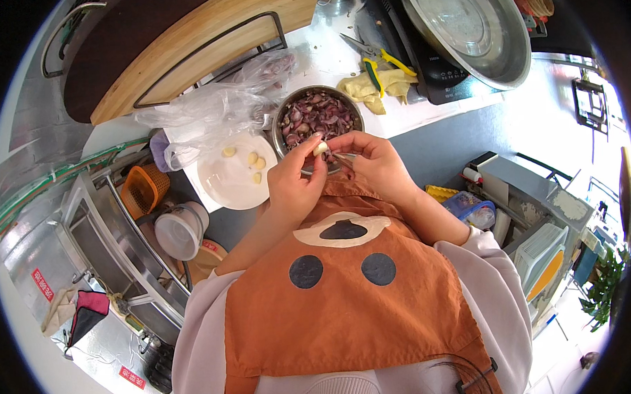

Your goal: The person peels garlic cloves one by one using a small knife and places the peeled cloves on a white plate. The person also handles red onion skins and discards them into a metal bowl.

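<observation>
My left hand [296, 179] pinches a peeled, pale garlic clove [320, 148] between thumb and fingers. Close beside it, my right hand [374, 161] holds a small metal tool [344, 158], mostly hidden by the fingers; its kind is unclear. The right fingertips are at the clove. Both hands are over the near edge of a round metal bowl [320, 113] full of purple-skinned garlic cloves and loose skins. Left of the bowl, a white plate [216, 182] bears several peeled cloves [252, 158].
Clear plastic bags [213, 114] lie behind the plate. Yellow-handled shears [376, 59] rest on a yellow cloth [361, 94], right of the bowl. Farther right, a large metal basin [471, 30] sits on an induction cooker [442, 80]. A wooden cutting board [185, 55] stands in a rack at the back.
</observation>
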`<control>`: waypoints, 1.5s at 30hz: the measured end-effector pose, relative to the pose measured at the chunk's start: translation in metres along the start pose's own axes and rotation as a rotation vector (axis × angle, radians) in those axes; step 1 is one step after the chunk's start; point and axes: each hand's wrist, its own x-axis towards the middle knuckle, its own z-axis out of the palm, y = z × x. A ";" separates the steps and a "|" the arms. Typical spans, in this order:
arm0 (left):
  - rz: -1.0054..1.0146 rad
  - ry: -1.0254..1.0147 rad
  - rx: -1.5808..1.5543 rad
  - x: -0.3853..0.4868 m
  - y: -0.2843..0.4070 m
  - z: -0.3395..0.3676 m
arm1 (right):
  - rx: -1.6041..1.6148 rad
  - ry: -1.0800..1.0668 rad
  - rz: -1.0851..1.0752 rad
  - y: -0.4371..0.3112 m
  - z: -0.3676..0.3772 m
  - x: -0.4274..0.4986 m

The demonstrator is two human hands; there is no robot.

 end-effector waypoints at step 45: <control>-0.914 -0.229 -1.478 0.003 -0.026 -0.008 | -0.235 -0.044 -0.068 0.010 -0.004 0.000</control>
